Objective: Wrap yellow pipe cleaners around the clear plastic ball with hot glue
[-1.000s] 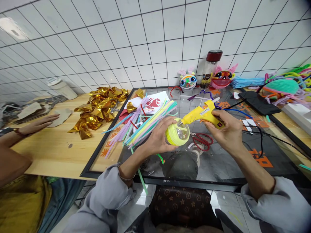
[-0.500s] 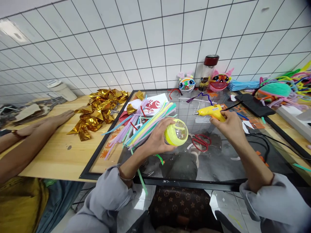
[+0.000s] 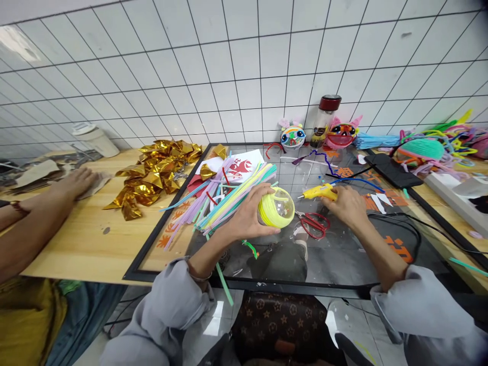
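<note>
while the left hand, half curled, grips the yellow-wrapped ball | right hand closed round the glue gun

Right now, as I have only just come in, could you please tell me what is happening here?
A person's left hand holds a clear ball partly wrapped in yellow. Their right hand holds a yellow glue gun, its nozzle apart from the ball. Red-handled scissors lie between the two hands, and a bundle of coloured strips lies by the left one. Farther left, another person's hand is over the wooden table.
</note>
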Motion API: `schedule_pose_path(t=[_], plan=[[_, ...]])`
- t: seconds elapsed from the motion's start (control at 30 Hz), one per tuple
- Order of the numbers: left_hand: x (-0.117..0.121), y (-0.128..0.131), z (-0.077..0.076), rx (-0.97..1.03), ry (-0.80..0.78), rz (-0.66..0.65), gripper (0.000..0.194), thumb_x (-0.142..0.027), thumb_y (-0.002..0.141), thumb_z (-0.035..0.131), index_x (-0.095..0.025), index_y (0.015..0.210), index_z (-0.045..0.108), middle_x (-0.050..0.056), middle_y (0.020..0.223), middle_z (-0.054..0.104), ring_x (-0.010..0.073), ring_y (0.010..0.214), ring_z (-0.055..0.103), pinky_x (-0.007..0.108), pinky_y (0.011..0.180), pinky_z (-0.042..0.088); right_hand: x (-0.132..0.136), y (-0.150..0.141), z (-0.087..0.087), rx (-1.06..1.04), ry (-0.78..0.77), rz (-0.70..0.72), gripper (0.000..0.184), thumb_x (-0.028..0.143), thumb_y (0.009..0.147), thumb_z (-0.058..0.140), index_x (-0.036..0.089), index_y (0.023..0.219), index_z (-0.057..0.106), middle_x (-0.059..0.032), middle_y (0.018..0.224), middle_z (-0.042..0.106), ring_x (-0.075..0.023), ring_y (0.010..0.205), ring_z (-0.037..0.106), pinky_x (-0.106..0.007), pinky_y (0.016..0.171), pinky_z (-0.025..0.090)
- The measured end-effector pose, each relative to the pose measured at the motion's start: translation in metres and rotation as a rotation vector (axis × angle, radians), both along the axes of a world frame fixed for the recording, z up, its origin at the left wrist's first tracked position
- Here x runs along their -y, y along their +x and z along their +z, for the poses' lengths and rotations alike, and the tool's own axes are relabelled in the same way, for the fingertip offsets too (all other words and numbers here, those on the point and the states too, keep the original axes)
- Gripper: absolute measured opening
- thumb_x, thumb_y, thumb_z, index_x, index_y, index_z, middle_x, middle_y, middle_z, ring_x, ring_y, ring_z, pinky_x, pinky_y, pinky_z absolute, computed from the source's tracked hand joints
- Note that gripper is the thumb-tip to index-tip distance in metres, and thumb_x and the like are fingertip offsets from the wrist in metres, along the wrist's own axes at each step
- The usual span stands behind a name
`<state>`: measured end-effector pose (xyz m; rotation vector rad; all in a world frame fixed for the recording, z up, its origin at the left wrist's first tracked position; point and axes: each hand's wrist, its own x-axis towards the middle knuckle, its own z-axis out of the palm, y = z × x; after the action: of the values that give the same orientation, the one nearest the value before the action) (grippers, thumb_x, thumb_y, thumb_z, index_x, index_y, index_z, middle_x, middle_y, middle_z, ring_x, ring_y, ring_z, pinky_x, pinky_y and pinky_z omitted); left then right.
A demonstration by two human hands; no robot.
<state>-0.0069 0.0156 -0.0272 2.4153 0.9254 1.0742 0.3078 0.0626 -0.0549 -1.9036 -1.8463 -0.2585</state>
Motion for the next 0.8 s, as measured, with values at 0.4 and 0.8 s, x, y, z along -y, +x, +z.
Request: schedule_pose_path(t=[0.4,0.8], plan=[[-0.017,0.018,0.011,-0.010,0.016,-0.042,0.083,-0.035,0.062,0.088,-0.022,0.133,0.047,0.016,0.136,0.049,0.0370,0.136,0.048,0.060,0.117,0.041,0.070,-0.080,0.095,-0.148,0.427,0.735,0.016,0.024,0.099,0.054,0.021,0.103,0.069,-0.0088,0.092,0.071,-0.0219,0.085,0.067,-0.035,0.075,0.054],[-0.014,0.018,0.013,0.011,0.032,-0.087,0.077,-0.029,0.066,0.082,-0.021,0.134,0.047,0.014,0.132,0.053,0.0343,0.132,0.050,0.056,0.115,0.043,0.061,-0.080,0.069,-0.089,0.373,0.789,0.013,0.013,0.097,0.057,0.016,0.100,0.070,-0.0063,0.084,0.071,-0.0166,0.075,0.068,-0.027,0.066,0.054]])
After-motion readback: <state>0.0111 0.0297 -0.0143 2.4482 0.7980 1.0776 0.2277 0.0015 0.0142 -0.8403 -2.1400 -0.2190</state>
